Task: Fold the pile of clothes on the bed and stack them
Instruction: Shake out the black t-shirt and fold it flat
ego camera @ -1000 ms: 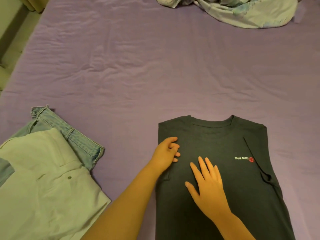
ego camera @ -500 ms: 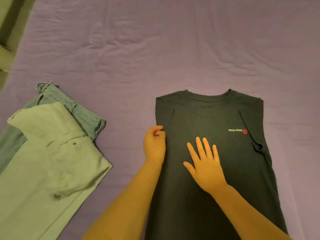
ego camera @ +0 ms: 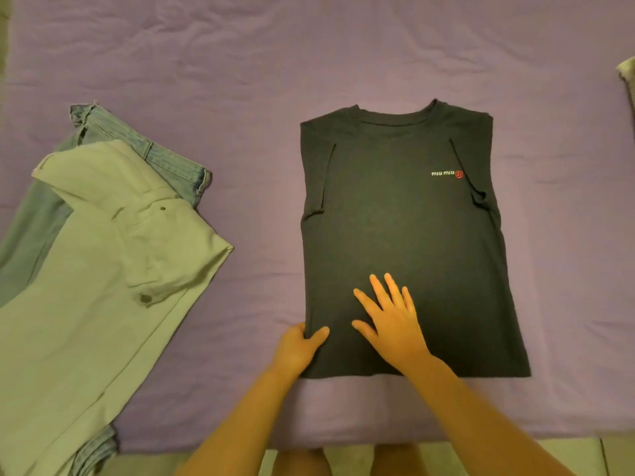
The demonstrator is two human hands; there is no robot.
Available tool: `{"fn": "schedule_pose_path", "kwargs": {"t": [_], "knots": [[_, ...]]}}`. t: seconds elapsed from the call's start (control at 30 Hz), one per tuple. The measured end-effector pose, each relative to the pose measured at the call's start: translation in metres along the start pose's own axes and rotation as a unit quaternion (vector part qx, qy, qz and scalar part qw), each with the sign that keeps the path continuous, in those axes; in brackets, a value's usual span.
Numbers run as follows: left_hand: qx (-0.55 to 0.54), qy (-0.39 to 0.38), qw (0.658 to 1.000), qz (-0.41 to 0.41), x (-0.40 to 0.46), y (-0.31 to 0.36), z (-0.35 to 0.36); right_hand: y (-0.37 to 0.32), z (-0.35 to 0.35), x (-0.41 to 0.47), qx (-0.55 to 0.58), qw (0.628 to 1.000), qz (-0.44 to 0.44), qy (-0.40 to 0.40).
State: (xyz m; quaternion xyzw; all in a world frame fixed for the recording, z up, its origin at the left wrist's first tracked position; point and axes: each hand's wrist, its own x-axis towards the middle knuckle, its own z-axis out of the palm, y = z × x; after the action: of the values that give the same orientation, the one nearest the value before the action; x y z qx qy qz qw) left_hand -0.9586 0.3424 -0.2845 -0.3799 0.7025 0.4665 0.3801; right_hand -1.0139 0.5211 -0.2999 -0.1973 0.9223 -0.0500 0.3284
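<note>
- A dark T-shirt (ego camera: 395, 235) lies flat, front up, on the purple bed (ego camera: 240, 63), collar away from the person, both sleeves folded in over the body.
- The left hand (ego camera: 298, 348) grips the shirt's left edge near the hem, thumb on top, fingers tucked under the cloth.
- The right hand (ego camera: 390, 317) rests flat on the lower middle of the shirt, fingers spread, holding nothing.
- To the left, well apart, pale green trousers (ego camera: 96, 269) lie on top of blue jeans (ego camera: 144, 146).
- Risk, as a judgement: lifting the edge may drag a tucked sleeve loose or wrinkle the fold, if the flat hand fails to pin the cloth.
</note>
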Motion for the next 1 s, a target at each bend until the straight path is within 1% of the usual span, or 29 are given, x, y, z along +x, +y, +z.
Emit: {"fn": "schedule_pose_path", "kwargs": {"t": [0.03,0.07,0.1,0.13,0.17,0.2,0.23,0.27,0.3,0.37,0.4,0.47,0.57,0.67,0.77,0.83,0.9,1.0], "knots": [[0.015,0.024,0.999,0.02,-0.005,-0.001,-0.001,-0.003,-0.002,-0.005,0.026,1.0,-0.003,0.0],[0.006,0.062,0.997,0.05,-0.01,0.001,-0.004,-0.005,-0.004,-0.009,0.071,0.997,-0.006,0.007],[-0.03,0.095,0.992,0.081,-0.015,0.007,-0.007,-0.008,-0.008,-0.014,0.142,0.99,-0.001,0.017],[-0.086,0.105,0.985,0.109,-0.02,0.016,-0.011,-0.009,-0.015,-0.02,0.243,0.97,0.02,0.016],[-0.137,0.092,0.977,0.133,-0.024,0.029,-0.014,-0.012,-0.023,-0.027,0.361,0.932,0.045,0.009],[-0.174,0.072,0.971,0.146,-0.026,0.043,-0.016,-0.014,-0.031,-0.033,0.465,0.883,0.062,-0.003],[-0.187,0.051,0.97,0.148,-0.027,0.058,-0.017,-0.015,-0.039,-0.038,0.526,0.848,0.063,-0.002],[-0.214,0.024,0.966,0.142,-0.028,0.072,-0.018,-0.013,-0.045,-0.042,0.541,0.839,0.055,0.006],[-0.246,-0.007,0.961,0.128,-0.029,0.087,-0.019,-0.01,-0.05,-0.043,0.537,0.842,0.048,0.019],[-0.307,-0.076,0.943,0.104,-0.027,0.11,-0.02,0.001,-0.056,-0.038,0.481,0.871,0.066,0.071],[-0.313,-0.1,0.938,0.107,-0.024,0.118,-0.02,0.008,-0.059,-0.034,0.459,0.879,0.091,0.098],[-0.265,-0.119,0.946,0.143,-0.017,0.132,-0.02,0.024,-0.065,-0.023,0.429,0.883,0.138,0.133],[-0.179,-0.08,0.966,0.171,-0.005,0.152,-0.022,0.05,-0.071,-0.011,0.42,0.877,0.165,0.166],[-0.136,-0.036,0.973,0.182,0.007,0.172,-0.027,0.078,-0.08,0.003,0.429,0.871,0.169,0.172],[-0.183,0.005,0.97,0.162,0.021,0.189,-0.038,0.105,-0.099,0.023,0.396,0.895,0.143,0.147],[-0.239,0.036,0.96,0.14,0.031,0.198,-0.047,0.119,-0.111,0.036,0.363,0.918,0.119,0.108],[-0.288,0.06,0.948,0.125,0.04,0.206,-0.058,0.131,-0.122,0.049,0.325,0.935,0.114,0.084],[-0.317,0.09,0.937,0.114,0.053,0.218,-0.07,0.144,-0.143,0.067,0.218,0.964,0.131,0.077]]}}
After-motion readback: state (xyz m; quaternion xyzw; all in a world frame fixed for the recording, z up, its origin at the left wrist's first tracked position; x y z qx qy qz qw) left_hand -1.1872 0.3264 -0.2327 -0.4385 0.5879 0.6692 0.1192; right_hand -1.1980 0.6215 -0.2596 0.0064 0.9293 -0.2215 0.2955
